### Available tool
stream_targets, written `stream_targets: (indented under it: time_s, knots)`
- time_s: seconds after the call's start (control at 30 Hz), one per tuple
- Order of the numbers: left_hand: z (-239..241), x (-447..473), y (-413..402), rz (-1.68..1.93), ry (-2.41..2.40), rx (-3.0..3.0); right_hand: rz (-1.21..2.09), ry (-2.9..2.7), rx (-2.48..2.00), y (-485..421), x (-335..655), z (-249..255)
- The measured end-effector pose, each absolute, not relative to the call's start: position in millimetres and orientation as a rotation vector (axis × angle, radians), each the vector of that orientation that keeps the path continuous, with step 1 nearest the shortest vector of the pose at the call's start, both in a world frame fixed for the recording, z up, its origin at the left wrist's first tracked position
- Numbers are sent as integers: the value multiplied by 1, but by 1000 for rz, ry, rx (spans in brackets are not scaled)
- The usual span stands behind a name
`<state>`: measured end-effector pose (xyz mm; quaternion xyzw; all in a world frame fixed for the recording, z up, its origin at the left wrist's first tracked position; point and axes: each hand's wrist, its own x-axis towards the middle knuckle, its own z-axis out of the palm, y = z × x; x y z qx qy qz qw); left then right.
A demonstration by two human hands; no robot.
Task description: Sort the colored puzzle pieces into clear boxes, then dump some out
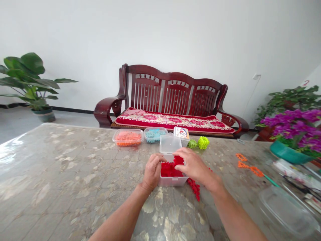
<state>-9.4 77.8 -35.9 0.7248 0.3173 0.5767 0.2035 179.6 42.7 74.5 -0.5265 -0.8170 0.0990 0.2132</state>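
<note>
A clear plastic box (173, 181) stands in front of me with its lid (170, 144) hinged up at the far side. Red interlocking plastic pieces (170, 170) fill much of it. My left hand (153, 170) is closed round the box's left rim, its fingertips curled inward. Over the right side of the box, my right hand (190, 164) has thumb and fingers about a raised clump of red pieces (178, 161). A joined strip of red pieces (194, 189) lies on the table just right of the box, partly beneath my right wrist.
Behind the box stand tubs of orange pieces (128, 138) and blue pieces (155, 134), a labelled box (182, 134) and two green balls (203, 143). At right are an orange linked shape (250, 168), a clear lid (288, 211) and a flower pot (288, 152). A wooden bench (173, 97) stands beyond.
</note>
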Motion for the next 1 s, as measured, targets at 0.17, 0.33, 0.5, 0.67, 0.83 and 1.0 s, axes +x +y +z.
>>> stream_targets:
  time_s: [0.17, 0.33, 0.5, 0.67, 0.83, 1.0]
  knots:
    - [-35, -9, 78, 1606, 899, 2028, 508, -2488, -1418, 47, 177, 72]
    - [-31, -8, 77, 1616, 897, 2009, 413, -2173, -1597, 37, 192, 81]
    - [-32, -8, 77, 1630, 882, 1990, 258, -1978, -1950, 10, 212, 75]
    - [-32, -7, 77, 1650, 887, 1972, 117, -2020, -2218, -15, 211, 53]
    - [-31, -8, 76, 1642, 887, 1969, 87, -2119, -2348, -19, 201, 36]
    - [-32, -8, 77, 1633, 888, 1964, 114, -2211, -2340, -15, 201, 24]
